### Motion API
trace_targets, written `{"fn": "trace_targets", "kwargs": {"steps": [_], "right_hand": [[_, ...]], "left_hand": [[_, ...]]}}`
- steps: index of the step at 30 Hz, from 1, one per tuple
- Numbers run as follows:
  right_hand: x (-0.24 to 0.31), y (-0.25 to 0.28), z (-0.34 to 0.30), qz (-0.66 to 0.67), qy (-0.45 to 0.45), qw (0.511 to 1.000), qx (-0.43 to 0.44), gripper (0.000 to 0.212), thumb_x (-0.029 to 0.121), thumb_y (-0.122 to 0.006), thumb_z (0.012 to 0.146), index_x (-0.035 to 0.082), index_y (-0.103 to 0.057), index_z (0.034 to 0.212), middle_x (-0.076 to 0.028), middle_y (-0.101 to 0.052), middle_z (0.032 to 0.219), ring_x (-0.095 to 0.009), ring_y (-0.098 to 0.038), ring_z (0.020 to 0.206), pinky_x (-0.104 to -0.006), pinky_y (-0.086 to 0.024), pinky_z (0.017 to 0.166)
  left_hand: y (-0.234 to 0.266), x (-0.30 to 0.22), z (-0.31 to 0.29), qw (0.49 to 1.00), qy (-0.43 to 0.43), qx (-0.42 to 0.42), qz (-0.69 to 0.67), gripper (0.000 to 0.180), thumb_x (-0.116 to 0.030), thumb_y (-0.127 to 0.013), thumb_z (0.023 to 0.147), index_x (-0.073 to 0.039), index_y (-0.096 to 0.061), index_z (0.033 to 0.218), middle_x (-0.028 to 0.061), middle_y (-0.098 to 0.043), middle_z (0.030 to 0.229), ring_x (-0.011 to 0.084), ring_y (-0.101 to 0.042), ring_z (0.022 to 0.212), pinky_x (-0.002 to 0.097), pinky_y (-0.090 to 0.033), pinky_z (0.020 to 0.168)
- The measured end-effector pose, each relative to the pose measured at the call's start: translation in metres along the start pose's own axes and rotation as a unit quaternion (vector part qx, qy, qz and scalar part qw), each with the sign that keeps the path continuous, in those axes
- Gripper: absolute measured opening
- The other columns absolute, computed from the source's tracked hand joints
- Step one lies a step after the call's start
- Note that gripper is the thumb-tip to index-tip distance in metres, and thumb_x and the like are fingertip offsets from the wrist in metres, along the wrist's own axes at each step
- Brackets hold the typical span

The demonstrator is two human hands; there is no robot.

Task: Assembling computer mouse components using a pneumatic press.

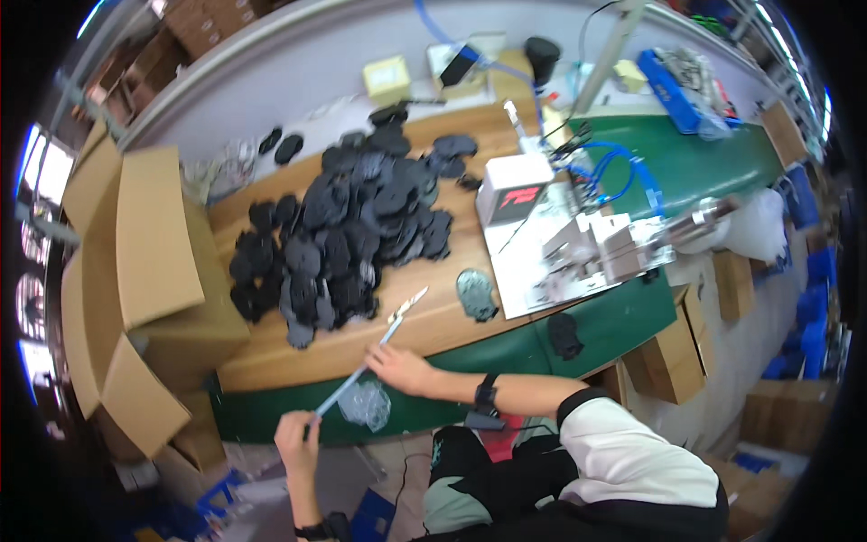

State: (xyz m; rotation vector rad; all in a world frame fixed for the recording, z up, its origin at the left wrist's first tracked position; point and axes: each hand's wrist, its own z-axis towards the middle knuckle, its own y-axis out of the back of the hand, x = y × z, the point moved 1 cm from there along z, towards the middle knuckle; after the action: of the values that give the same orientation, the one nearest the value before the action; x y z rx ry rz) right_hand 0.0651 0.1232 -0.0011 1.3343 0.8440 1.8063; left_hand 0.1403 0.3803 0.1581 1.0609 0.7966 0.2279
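A long, thin pale-blue strip point(341, 390) slants across the front edge of the table; its exact kind is unclear. My left hand point(298, 440) is closed on its lower end. Farther up, my right hand point(402, 369) grips the strip with its fingertips. Past that hand, small whitish pieces point(406, 305) lie at the strip's far end over the wood. Beneath the strip, a crumpled clear plastic bag point(366, 406) rests on the green edge. Beyond my hands spreads a large heap of dark, flat, rounded pieces point(348, 226). One grey-green piece point(476, 295) lies apart from the heap.
An open cardboard box point(149, 244) stands left of the wooden tabletop point(433, 330). To the right is a white machine point(515, 190) with a red display, metal fixtures and blue hoses. A dark piece point(565, 336) sits on the green surface before it. A blue bin point(668, 95) is at the back right.
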Motion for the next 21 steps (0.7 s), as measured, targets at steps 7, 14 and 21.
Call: {"fn": "trace_targets", "kwargs": {"steps": [7, 14, 21], "right_hand": [[0.039, -0.012, 0.009, 0.086, -0.135, 0.987, -0.017, 0.029, 0.016, -0.072, 0.088, 0.005, -0.062, 0.112, -0.016, -0.06, 0.12, -0.036, -0.064, 0.112, -0.0442, -0.062, 0.079], [0.068, 0.076, -0.007, 0.088, -0.14, 0.976, -0.141, 0.021, 0.011, -0.074, 0.087, 0.007, -0.064, 0.105, -0.009, -0.064, 0.107, -0.031, -0.065, 0.104, -0.0414, -0.06, 0.081], [0.071, 0.177, -0.049, 0.152, -0.196, 0.947, -0.206, 0.016, 0.008, -0.069, 0.091, 0.007, -0.065, 0.107, -0.012, -0.063, 0.101, -0.036, -0.068, 0.093, -0.0447, -0.058, 0.08]], "left_hand": [[0.016, -0.056, 0.069, 0.991, -0.122, 0.06, -0.014, 0.023, -0.001, -0.086, 0.076, -0.004, -0.071, 0.092, 0.0094, -0.071, 0.097, 0.0313, -0.07, 0.091, 0.0407, -0.057, 0.078], [0.061, -0.093, 0.111, 0.979, -0.175, 0.056, -0.082, 0.024, -0.002, -0.086, 0.075, -0.005, -0.072, 0.095, 0.0081, -0.076, 0.101, 0.0289, -0.073, 0.094, 0.0401, -0.058, 0.081], [0.068, -0.184, 0.146, 0.931, -0.299, 0.088, -0.188, 0.028, 0.001, -0.086, 0.074, -0.007, -0.074, 0.098, 0.0059, -0.076, 0.096, 0.0275, -0.074, 0.09, 0.0383, -0.057, 0.078]]}}
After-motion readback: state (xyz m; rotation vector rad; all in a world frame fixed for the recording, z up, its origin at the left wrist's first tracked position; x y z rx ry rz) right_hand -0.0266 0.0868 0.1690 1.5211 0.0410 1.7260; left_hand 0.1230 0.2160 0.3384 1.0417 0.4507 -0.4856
